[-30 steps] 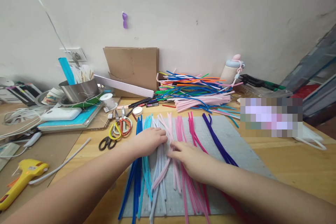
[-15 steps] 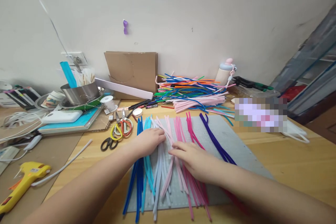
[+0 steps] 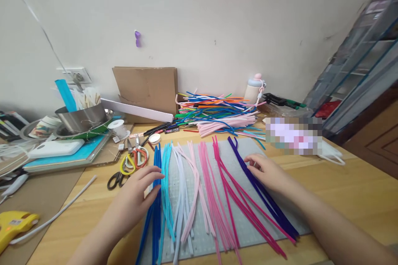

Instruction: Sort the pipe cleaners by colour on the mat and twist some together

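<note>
Pipe cleaners lie lengthwise in colour groups on a grey mat [image 3: 248, 147]. From the left come blue pipe cleaners [image 3: 156, 215], light blue ones [image 3: 168, 203], pale lilac-white ones [image 3: 180, 198], pale pink ones [image 3: 195, 186], pink ones [image 3: 215, 207], hot pink ones [image 3: 245, 205] and dark purple ones [image 3: 264, 194]. My left hand [image 3: 139, 188] hovers over the blue group at the left side, fingers and thumb apart. Beside the upper part of the purple group is my right hand [image 3: 267, 172], fingers loosely bent, holding nothing visible. Whether its fingertips touch the purple strands I cannot tell.
Scissors [image 3: 130, 163] lie left of the mat, a yellow glue gun [image 3: 17, 225] farther left. A mixed pipe cleaner pile [image 3: 224, 112] sits behind, near cardboard [image 3: 146, 93] and a bottle [image 3: 253, 89]. A metal bowl [image 3: 81, 118] stands at the back left.
My hands have moved apart from the middle groups, the left toward the blue strands and the right toward the purple. The pale groups are uncovered, and the view has shifted right.
</note>
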Demonstrator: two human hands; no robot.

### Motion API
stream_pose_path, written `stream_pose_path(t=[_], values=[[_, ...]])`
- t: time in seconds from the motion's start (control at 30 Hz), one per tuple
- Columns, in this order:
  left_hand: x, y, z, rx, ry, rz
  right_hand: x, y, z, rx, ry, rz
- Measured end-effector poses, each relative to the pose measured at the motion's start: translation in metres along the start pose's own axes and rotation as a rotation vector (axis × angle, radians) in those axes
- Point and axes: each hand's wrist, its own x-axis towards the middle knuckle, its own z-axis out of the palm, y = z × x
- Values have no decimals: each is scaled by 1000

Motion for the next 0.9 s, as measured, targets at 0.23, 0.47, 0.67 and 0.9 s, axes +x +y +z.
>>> stream_pose_path(t=[0.23,0.47,0.67,0.9], values=[[-6,-24,20,-145,234,-251,13,-6,11,-98,-39,122],[-7,-31,20,-172,249,-312,18,-19,16,17,-55,-14],[-6,-36,22,-181,260,-349,19,-15,18,160,-5,11],[-10,-51,30,-356,330,-535,12,8,-2,908,436,191]])
